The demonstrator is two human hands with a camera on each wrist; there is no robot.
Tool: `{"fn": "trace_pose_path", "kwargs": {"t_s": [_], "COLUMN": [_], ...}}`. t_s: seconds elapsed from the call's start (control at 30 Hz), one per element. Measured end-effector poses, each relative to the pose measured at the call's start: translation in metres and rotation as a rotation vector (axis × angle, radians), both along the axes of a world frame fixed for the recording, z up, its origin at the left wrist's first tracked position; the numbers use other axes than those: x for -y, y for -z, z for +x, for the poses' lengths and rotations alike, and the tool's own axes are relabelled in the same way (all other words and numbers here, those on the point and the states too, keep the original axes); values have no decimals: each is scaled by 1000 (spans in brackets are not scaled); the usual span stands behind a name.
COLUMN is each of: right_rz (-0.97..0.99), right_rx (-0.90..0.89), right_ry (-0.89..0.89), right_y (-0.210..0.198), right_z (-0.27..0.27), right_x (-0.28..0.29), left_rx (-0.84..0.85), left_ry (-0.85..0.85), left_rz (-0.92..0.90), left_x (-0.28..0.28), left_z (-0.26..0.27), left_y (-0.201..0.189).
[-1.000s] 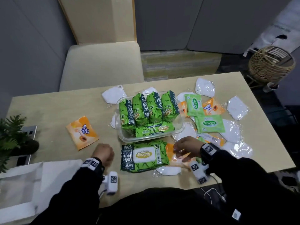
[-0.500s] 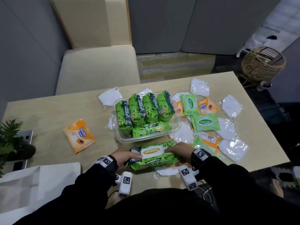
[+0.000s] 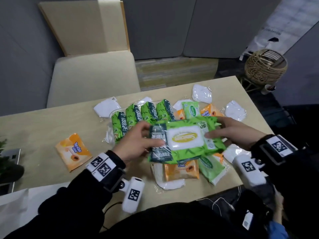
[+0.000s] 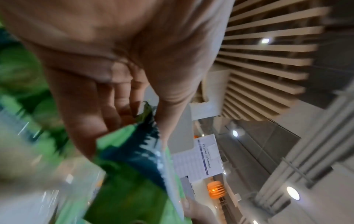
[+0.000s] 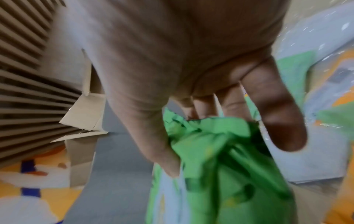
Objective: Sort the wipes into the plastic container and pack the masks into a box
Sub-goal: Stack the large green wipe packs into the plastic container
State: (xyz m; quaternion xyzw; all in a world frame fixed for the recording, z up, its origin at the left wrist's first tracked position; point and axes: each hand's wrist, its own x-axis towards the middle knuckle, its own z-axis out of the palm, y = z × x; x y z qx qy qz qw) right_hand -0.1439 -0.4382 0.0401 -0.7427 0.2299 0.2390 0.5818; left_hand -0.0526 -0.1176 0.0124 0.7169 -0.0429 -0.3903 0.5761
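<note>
A large green wipes pack (image 3: 185, 138) with a white lid hangs above the table, held level by both hands. My left hand (image 3: 136, 142) grips its dark left end (image 4: 138, 153), thumb on top. My right hand (image 3: 231, 133) grips the crumpled right end (image 5: 220, 145). Behind the pack stands the clear plastic container (image 3: 110, 133) with several green wipes packs (image 3: 148, 112) upright in it. Small green (image 3: 190, 109) and orange (image 3: 180, 169) wipes packets and wrapped white masks (image 3: 202, 94) lie around it.
An orange wipes packet (image 3: 73, 150) lies alone at the table's left. A potted plant (image 3: 6, 163) and a white bag (image 3: 20, 209) sit at the near left. A beige chair (image 3: 93, 76) stands behind the table, a wicker basket (image 3: 265, 66) on the floor at the right.
Both hands took hold of the large green pack that lay flat near the table's front edge and lifted it off the table. A mask and packets beneath it now show.
</note>
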Motion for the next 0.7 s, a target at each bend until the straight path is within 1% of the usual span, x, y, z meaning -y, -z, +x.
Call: {"fn": "trace_pose_path", "kwargs": {"t_s": [0.07,0.17,0.2,0.27,0.3,0.37,0.43,0.5,0.6,0.63,0.7], "right_rz": [-50,-163,-189,-283,-350,-463,-503,-525,-520,-514,-499], "right_rx": [158,416,476,519,505,446,447,494,609,634,631], "right_ry": [16,24,20,-25,-82,-230,-364,-441,-420,-423,-436], "right_y": [3,20,26,39,46,59,68,69,64,62,63], "right_z": [17,41,47,57,59,61,60,59,65,67,72], "right_x": [-23,-57,-65,-78,-81,-86,-89,-90,-88,-87,-86], "left_rx": [252,637,733,860,884,849,808,800,820,828,861], "left_ry": [-69,-122,-138,-141,-116,-10,114,133,44,36,72], "left_rz": [75,268,310,388,436,544,617,592,459,421,389], "left_x": [-14,-32,-38,-48,-52,-59,-65,-70,-76,-76,-74], "left_z": [10,16,14,11,10,8,3,3,9,12,15], "left_y": [-14,-16,-13,2,12,34,50,54,47,44,45]}}
